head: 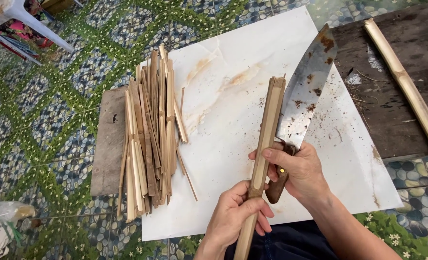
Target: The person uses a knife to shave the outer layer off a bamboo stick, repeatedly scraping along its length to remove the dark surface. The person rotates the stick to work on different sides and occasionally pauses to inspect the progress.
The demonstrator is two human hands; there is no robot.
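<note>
Step in hand: splitting; left hand (235, 212) fingers closed around the bamboo piece (264, 144) at frame centre; right hand (296, 171) fingers closed on the cleaver (303, 91); next, blade alignment on the upper end; split strips (149, 139) left.

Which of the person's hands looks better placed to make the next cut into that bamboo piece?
Probably the right hand: it grips the rusty cleaver, whose blade lies beside the bamboo piece. The left hand holds the bamboo's lower part.

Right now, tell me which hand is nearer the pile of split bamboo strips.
Left. The left hand grips the bamboo piece just right of the pile of split bamboo strips; the right hand, holding the cleaver, is farther right.
</note>
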